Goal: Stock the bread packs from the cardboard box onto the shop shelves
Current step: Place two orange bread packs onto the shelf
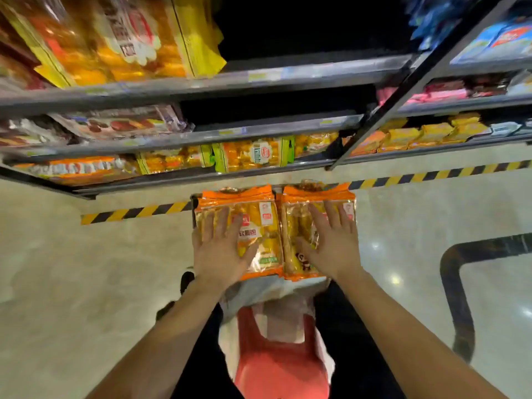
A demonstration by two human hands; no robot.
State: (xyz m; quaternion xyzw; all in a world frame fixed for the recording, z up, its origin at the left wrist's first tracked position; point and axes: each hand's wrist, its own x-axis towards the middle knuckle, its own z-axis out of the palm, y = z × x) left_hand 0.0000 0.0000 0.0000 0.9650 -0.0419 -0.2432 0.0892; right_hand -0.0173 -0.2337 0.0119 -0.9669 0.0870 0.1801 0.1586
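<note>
Two orange-edged bread packs lie side by side below me, in front of the shelves. My left hand (220, 249) rests flat on the left bread pack (259, 226), fingers spread. The right bread pack (299, 223) is under my right hand (331, 243), which also lies flat with fingers apart. Neither hand grips its pack. The packs seem to sit on top of a stack; a dark edge of the cardboard box (193, 208) shows at their left, the rest of it is hidden.
Grey metal shelves (201, 133) ahead hold more orange and yellow bread packs (253, 154); the upper middle shelf bay is dark. A yellow-black hazard stripe (135, 213) runs along the pale floor. A red stool (276, 370) and white plastic bag stand between my legs.
</note>
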